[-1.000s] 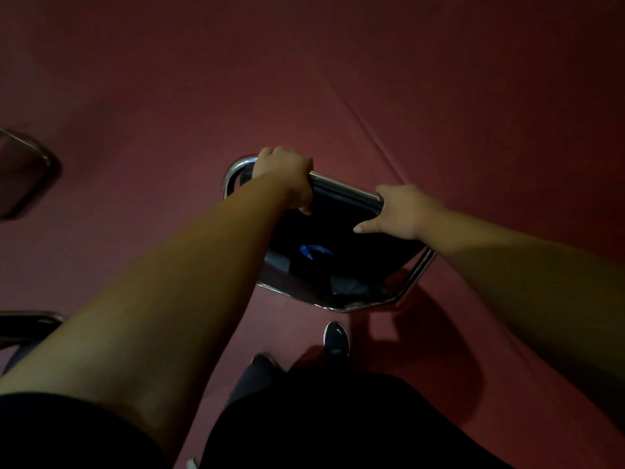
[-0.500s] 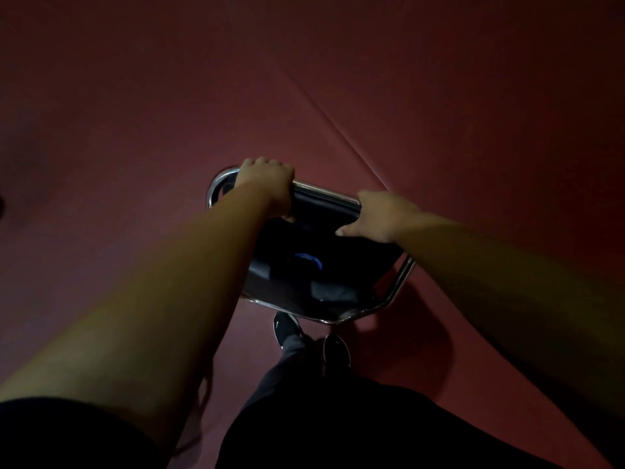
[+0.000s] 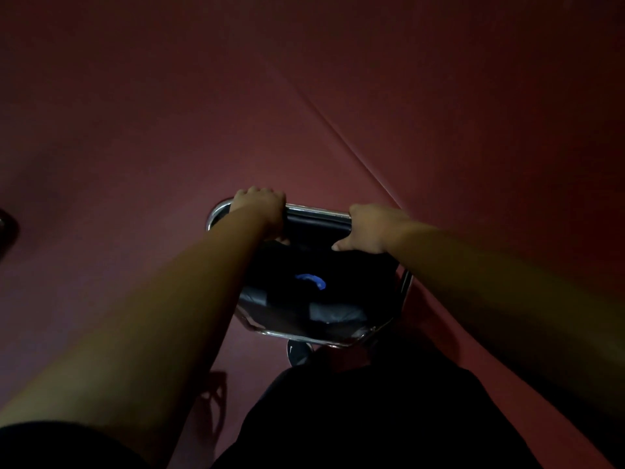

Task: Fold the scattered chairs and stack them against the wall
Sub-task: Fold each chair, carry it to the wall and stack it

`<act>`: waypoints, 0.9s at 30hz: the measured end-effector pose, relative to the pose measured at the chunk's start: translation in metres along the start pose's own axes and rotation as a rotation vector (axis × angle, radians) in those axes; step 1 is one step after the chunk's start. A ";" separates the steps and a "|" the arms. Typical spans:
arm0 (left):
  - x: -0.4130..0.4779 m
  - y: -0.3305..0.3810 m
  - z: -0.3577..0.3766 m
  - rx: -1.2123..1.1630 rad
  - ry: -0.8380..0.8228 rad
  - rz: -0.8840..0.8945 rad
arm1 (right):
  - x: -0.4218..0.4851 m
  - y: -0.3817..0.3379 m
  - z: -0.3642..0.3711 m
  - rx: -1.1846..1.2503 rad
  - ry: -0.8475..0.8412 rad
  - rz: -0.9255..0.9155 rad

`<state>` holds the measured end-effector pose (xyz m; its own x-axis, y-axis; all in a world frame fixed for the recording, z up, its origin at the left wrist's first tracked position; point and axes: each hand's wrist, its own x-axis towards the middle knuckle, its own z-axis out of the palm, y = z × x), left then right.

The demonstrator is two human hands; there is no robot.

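A folding chair [image 3: 314, 299] with a chrome tube frame and black padding hangs in front of my legs, seen from above. A blue mark shows on its black pad. My left hand [image 3: 260, 208] is clenched around the left part of the top chrome bar. My right hand [image 3: 368, 228] grips the same bar at its right end, thumb pointing inward. Both arms stretch forward and down. The chair's legs are hidden beneath the seat and my body.
Dark red carpet [image 3: 169, 130] covers the floor, with a seam line [image 3: 338, 130] running diagonally from upper middle to lower right. A dark object [image 3: 6, 228] pokes in at the left edge. My shoe [image 3: 297, 353] shows just below the chair.
The view has moved across the carpet with the chair held in both hands. The chair parts seen at the left edge a second ago are gone from view; my hands keep their grip.
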<state>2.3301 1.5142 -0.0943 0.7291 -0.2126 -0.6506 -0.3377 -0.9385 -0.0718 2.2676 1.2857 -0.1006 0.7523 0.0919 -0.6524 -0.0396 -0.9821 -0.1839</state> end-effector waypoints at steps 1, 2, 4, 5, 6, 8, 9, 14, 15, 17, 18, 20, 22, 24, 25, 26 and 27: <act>0.007 0.005 -0.006 0.011 -0.033 -0.005 | 0.005 0.006 -0.001 0.012 -0.008 -0.002; 0.017 0.011 -0.015 0.020 -0.071 -0.020 | 0.011 0.013 -0.004 0.023 -0.020 -0.006; 0.038 0.024 -0.031 0.027 -0.143 -0.059 | 0.025 0.028 -0.012 0.043 -0.046 -0.032; 0.050 0.033 -0.039 0.030 -0.168 -0.068 | 0.033 0.037 -0.018 0.051 -0.059 -0.049; 0.063 0.043 -0.048 0.034 -0.185 -0.072 | 0.042 0.049 -0.024 0.061 -0.081 -0.058; 0.091 0.064 -0.068 0.049 -0.205 -0.059 | 0.059 0.077 -0.039 0.096 -0.123 -0.064; 0.105 0.075 -0.080 0.059 -0.219 -0.051 | 0.068 0.093 -0.048 0.110 -0.134 -0.069; 0.178 0.141 -0.167 0.154 -0.259 -0.035 | 0.111 0.185 -0.112 0.150 -0.120 -0.068; 0.192 0.155 -0.187 0.165 -0.253 -0.037 | 0.119 0.205 -0.127 0.154 -0.110 -0.058; 0.217 0.182 -0.227 0.152 -0.209 -0.036 | 0.131 0.242 -0.158 0.172 -0.082 -0.030; 0.229 0.198 -0.249 0.143 -0.176 -0.033 | 0.136 0.263 -0.176 0.180 -0.066 -0.013; 0.248 0.230 -0.290 0.129 -0.089 -0.009 | 0.144 0.303 -0.211 0.188 -0.027 0.014; 0.268 0.259 -0.325 0.121 0.011 0.037 | 0.149 0.341 -0.246 0.181 0.000 0.047; 0.285 0.287 -0.357 0.135 0.100 0.099 | 0.151 0.377 -0.279 0.157 0.041 0.089; 0.294 0.299 -0.369 0.144 0.144 0.134 | 0.152 0.394 -0.291 0.146 0.062 0.115; 0.304 0.312 -0.382 0.155 0.183 0.168 | 0.151 0.410 -0.305 0.144 0.083 0.142; 0.314 0.321 -0.390 0.156 0.216 0.200 | 0.150 0.423 -0.314 0.146 0.105 0.162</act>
<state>2.6827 1.0402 -0.0266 0.7428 -0.4571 -0.4892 -0.5618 -0.8229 -0.0843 2.5701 0.8328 -0.0456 0.7920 -0.0904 -0.6038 -0.2546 -0.9478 -0.1921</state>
